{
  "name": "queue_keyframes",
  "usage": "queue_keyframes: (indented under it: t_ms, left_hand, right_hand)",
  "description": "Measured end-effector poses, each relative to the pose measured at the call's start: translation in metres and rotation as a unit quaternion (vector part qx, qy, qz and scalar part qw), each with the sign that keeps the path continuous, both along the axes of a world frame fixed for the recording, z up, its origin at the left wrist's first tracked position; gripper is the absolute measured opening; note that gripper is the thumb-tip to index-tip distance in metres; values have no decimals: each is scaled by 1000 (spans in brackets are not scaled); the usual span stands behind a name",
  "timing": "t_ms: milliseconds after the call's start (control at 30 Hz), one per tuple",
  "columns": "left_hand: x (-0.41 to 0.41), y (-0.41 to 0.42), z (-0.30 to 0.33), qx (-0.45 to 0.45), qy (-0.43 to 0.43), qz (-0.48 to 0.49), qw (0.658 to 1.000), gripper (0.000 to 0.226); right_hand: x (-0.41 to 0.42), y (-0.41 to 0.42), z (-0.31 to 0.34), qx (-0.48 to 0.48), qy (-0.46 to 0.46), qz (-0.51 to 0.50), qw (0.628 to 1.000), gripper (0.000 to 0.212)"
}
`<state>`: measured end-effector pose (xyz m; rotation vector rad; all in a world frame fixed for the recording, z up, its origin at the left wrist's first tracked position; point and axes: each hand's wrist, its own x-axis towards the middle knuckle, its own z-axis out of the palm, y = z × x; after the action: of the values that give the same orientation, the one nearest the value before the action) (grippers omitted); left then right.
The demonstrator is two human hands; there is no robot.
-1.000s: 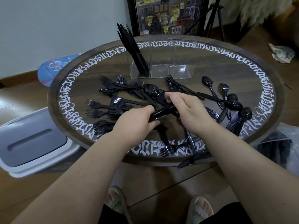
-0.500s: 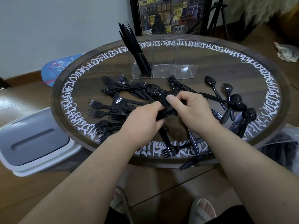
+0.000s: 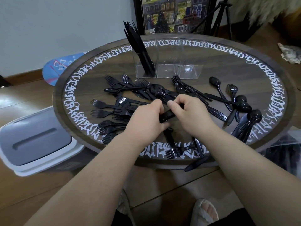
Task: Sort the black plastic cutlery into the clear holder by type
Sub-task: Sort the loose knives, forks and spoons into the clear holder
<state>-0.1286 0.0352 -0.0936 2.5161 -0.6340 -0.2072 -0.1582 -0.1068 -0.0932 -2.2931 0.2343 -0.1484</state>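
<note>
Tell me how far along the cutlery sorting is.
Early. One holder compartment, the leftmost, holds knives; the other two look empty. Left hand and right hand together grip a black bundle. Forks and spoons lie loose on the table.

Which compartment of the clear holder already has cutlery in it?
The leftmost compartment of the clear holder: black knives stand in it, leaning left. The middle and right compartments show only bare clear plastic.

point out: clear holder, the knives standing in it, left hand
clear holder (image 3: 189,72): head view, front wall of its right compartment.
knives (image 3: 138,46): head view, mid-length of the standing bundle.
left hand (image 3: 145,118): head view, back of the hand.
</note>
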Motion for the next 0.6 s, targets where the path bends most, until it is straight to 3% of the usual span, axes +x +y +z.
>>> queue_keyframes:
  t_ms: [200,300,500,600]
  left_hand:
    - [9,18,7,65,-13,-19,998,27]
    - [7,21,9,60,-10,-34,998,24]
    - [5,17,3,49,-69,13,996,18]
    - [6,17,3,90,-78,-20,993,18]
  right_hand:
    - [4,-25,-7,125,-22,-93,988,28]
    - [3,-31,-11,167,1,-83,982,29]
    - [-4,-22,-5,138,14,-45,989,34]
    - [-5,-16,1,93,21,-22,995,33]
